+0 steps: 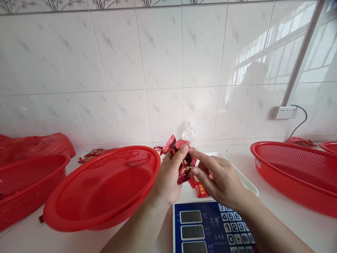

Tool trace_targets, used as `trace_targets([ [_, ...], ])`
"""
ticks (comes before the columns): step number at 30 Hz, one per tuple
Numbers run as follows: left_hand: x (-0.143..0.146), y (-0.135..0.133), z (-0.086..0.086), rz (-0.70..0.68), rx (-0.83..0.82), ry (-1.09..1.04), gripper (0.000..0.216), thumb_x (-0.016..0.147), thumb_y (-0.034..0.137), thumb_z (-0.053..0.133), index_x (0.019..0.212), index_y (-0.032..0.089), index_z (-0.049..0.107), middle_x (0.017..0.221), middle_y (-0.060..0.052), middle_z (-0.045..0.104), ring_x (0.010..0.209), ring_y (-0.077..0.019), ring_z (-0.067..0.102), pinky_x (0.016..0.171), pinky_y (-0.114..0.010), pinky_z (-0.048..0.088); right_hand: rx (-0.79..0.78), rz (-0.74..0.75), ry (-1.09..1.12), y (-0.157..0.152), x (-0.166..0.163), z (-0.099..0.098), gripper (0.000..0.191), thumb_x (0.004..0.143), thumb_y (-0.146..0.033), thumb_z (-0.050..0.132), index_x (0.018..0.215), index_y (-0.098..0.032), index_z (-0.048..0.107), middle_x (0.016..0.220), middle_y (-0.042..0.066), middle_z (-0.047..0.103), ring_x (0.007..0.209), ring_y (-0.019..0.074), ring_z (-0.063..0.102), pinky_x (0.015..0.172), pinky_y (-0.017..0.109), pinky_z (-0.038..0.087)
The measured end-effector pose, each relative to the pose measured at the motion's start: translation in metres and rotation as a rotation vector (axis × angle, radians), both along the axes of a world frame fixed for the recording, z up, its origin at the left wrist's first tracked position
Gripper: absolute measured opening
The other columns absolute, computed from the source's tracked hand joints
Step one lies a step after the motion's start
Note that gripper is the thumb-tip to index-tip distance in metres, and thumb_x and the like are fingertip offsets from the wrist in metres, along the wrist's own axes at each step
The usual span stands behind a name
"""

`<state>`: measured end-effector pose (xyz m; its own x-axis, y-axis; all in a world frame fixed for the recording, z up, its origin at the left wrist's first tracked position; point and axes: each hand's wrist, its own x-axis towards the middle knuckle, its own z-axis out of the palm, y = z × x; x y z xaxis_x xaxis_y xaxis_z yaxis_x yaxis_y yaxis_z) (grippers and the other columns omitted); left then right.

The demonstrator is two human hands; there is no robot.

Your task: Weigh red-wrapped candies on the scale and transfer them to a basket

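My left hand (170, 175) is closed around a bunch of small red wrapped snack packets (183, 172), its thumb lying over them. My right hand (221, 174) reaches in from the other side, forefinger and thumb pinching at the same bunch. Both hands are above the near edge of the white scale tray (247, 179). More red packets (201, 190) lie on that tray, partly covered by my right hand. The blue scale panel (210, 228), with its displays and number keys, sits below my hands; my right forearm hides part of the keys.
A red plastic basket (50, 214) stands left of my hands, and another red basket (292, 196) is at the right. Farther left are a third basket (26, 172) and a red plastic bag (39, 146). A clear bottle (190, 131) stands by the tiled wall.
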<state>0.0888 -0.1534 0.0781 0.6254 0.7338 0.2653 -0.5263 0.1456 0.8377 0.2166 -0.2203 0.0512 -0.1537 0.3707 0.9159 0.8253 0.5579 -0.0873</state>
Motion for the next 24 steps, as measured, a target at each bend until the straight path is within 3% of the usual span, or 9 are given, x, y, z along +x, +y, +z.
trace_targets([
  [5,-0.0002,-0.0006,0.0015,-0.014,-0.017,-0.006,0.032,0.078,0.041,0.072,0.099,0.019,0.062,0.084,-0.001,0.059,0.068,-0.0096,0.054,0.053,-0.019,0.042,-0.065,-0.001,0.018,0.0,0.0005,-0.0002,0.033,0.096,-0.025,0.049,0.127,-0.015,0.051,0.066,-0.001,0.06,0.056,0.0119,0.053,0.056,0.027,0.043],
  [9,-0.0005,0.0011,0.0004,-0.051,0.021,0.001,0.029,0.079,0.042,0.07,0.093,0.018,0.063,0.081,-0.001,0.058,0.067,-0.0093,0.054,0.053,-0.019,0.043,-0.109,-0.004,0.032,-0.0002,0.0002,-0.0001,0.033,0.096,-0.027,0.049,0.127,-0.017,0.05,0.066,-0.003,0.06,0.056,0.0113,0.052,0.057,0.027,0.042],
  [17,-0.0007,0.0037,-0.0019,-0.065,0.047,-0.018,0.025,0.082,0.039,0.069,0.094,0.018,0.063,0.092,-0.004,0.063,0.085,-0.0143,0.061,0.068,-0.023,0.051,-0.211,0.013,0.039,-0.0018,-0.0011,0.0029,0.032,0.097,-0.031,0.047,0.127,-0.018,0.048,0.065,-0.004,0.059,0.056,0.0111,0.051,0.057,0.026,0.04],
  [24,0.0,0.0031,-0.0016,-0.046,0.043,-0.003,0.024,0.082,0.039,0.068,0.094,0.019,0.063,0.087,-0.003,0.062,0.075,-0.0113,0.059,0.059,-0.02,0.048,-0.208,-0.043,-0.008,-0.005,0.0016,0.0071,0.033,0.098,-0.032,0.046,0.124,-0.014,0.052,0.07,-0.001,0.062,0.057,0.0118,0.051,0.056,0.026,0.038],
])
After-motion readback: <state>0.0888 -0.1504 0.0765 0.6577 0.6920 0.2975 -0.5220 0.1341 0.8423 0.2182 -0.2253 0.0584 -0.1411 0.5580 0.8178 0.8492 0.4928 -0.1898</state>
